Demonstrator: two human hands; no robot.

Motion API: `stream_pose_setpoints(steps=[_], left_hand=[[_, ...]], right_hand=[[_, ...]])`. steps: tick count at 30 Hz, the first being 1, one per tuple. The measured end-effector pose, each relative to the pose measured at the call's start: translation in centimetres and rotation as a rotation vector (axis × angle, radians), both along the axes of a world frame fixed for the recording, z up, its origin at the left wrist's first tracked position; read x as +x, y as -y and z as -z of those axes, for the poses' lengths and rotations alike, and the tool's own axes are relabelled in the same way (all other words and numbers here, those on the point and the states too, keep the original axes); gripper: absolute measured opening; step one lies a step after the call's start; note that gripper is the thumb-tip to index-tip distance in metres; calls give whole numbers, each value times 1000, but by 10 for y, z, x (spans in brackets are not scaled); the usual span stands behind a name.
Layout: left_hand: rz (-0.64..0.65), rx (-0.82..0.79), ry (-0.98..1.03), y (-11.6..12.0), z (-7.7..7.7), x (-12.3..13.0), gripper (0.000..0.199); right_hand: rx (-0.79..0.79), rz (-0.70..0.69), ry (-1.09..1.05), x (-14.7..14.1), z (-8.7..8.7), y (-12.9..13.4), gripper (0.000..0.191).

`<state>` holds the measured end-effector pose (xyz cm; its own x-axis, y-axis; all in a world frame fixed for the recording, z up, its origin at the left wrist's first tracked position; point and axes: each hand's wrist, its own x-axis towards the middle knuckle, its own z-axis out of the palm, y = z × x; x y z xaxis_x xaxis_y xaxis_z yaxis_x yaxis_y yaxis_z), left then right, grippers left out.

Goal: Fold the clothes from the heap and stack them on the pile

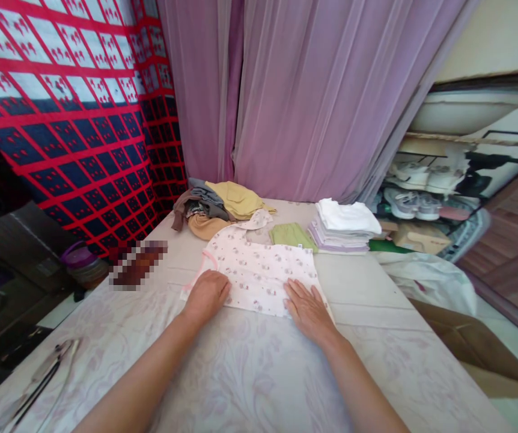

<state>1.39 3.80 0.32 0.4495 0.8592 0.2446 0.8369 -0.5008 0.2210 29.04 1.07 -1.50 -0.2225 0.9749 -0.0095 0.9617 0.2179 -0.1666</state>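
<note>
A small white garment with a pale flower print and pink trim lies spread flat on the table. My left hand rests on its near left edge with the fingers curled down onto the cloth. My right hand lies flat, fingers apart, on its near right corner. Neither hand lifts the garment.
Behind the garment sit a heap of unfolded clothes, a folded green piece and a neat stack of folded white and lilac clothes. Purple curtains hang at the back. A cardboard box stands right of the table.
</note>
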Motion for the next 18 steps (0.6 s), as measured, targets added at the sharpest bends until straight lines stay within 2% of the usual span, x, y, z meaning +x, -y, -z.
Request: stream_pose_setpoints(steps=[3, 6, 10, 14, 18], left_hand=[[66, -27, -19, -1, 2, 35, 36], [25, -96, -79, -2, 16, 54, 46], [-65, -82, -109, 2, 28, 49, 53], [-122, -49, -108, 7, 29, 45, 57], [-108, -10, -122, 4, 28, 43, 57]], right_hand=[[-12, 2, -19, 2, 6, 4, 53], [-9, 0, -34, 0, 8, 4, 53], [6, -3, -44, 0, 8, 3, 52], [23, -3, -55, 1, 9, 4, 51], [42, 1, -58, 1, 12, 3, 51]])
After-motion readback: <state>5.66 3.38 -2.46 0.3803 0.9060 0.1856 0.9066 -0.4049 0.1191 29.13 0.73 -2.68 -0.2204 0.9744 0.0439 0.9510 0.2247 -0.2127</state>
